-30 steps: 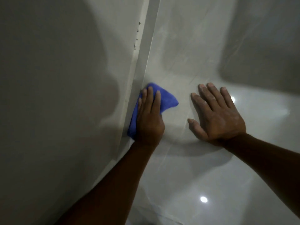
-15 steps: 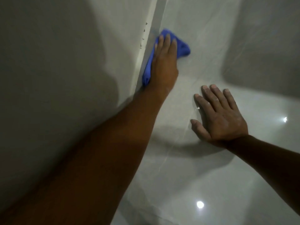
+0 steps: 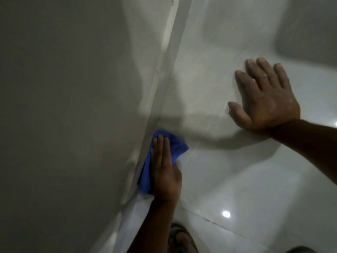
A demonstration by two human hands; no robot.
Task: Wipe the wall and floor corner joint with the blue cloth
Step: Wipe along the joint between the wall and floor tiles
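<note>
A blue cloth lies bunched against the joint where the grey wall meets the glossy pale floor. My left hand presses flat on the cloth with fingers together, covering most of it, right beside the wall. My right hand rests palm down on the floor tiles to the right, fingers spread, holding nothing. The joint runs from the top middle down to the lower left.
A sandalled foot shows at the bottom edge below my left arm. A tile grout line crosses the floor near it. Light spots reflect on the shiny tiles.
My left hand has slid the blue cloth back along the joint towards me, after reaching far up it half a second ago. The right hand stays planted on the floor.
</note>
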